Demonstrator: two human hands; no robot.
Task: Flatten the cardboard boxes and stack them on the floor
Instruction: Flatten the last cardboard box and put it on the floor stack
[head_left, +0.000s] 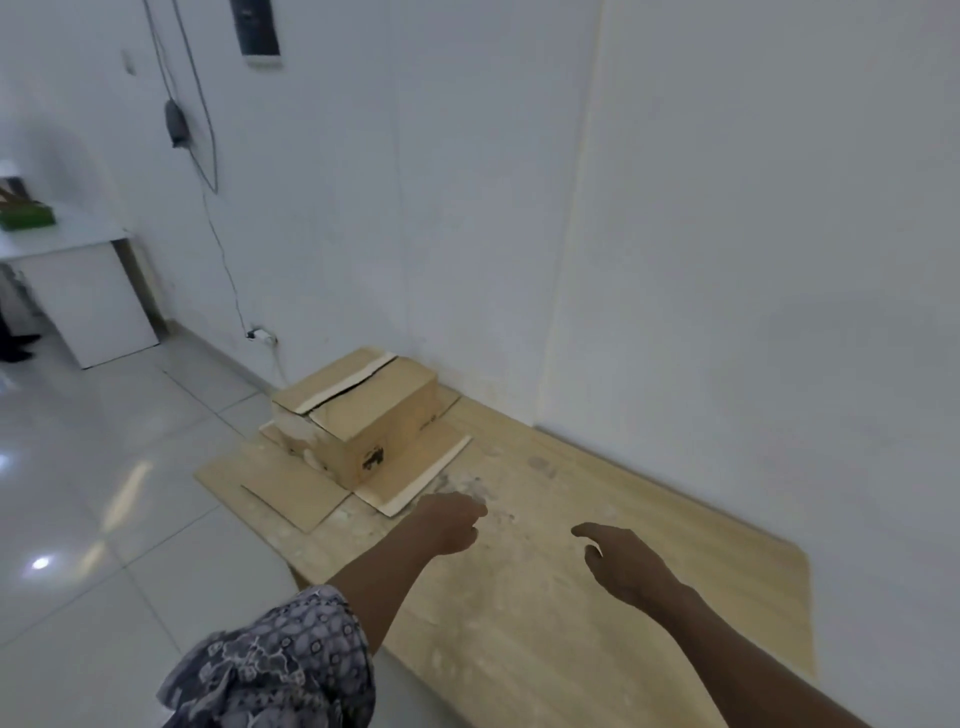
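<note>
A closed brown cardboard box (363, 415) stands upright near the wall, its top flaps split along a torn tape line. It rests on flattened cardboard sheets (275, 483) spread on the floor. My left hand (452, 522) reaches toward the sheets' near edge, fingers loosely curled, holding nothing. My right hand (621, 564) hovers to the right over a wooden board (597, 649), fingers apart and empty. Both hands are short of the box.
The large pale wooden board lies along the white wall (727, 234). Glossy white floor tiles (104, 493) spread to the left. A white desk (88, 291) stands at far left. A cable (223, 260) hangs down to a wall socket (262, 335).
</note>
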